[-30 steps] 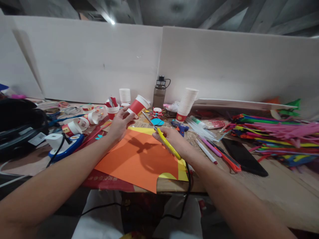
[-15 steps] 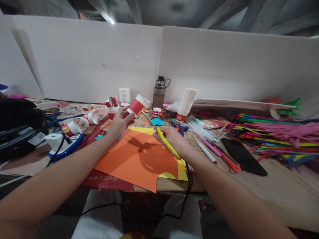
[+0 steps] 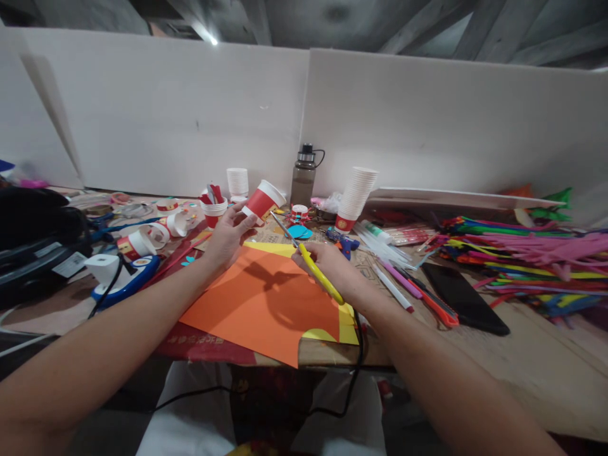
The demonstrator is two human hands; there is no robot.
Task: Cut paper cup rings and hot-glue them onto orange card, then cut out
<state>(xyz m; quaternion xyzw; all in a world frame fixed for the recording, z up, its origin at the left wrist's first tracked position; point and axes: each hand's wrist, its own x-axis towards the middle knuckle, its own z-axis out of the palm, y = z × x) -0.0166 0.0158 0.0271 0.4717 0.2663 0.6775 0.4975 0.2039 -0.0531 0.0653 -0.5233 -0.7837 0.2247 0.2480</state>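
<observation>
My left hand grips a red and white paper cup, tilted with its white rim up and to the right. Yellow-handled scissors are in my right hand, their blades pointing up and left close to the cup's lower side. Whether the tips touch the cup I cannot tell. Below both hands lies an orange paper sheet with a curved piece cut from its lower right corner. Yellow paper shows from under it.
Behind stand a water bottle, a stack of paper cups and a cup holding tools. To the right lie a blue glue gun, pens, a black phone and many pipe cleaners. Cut cups lie left.
</observation>
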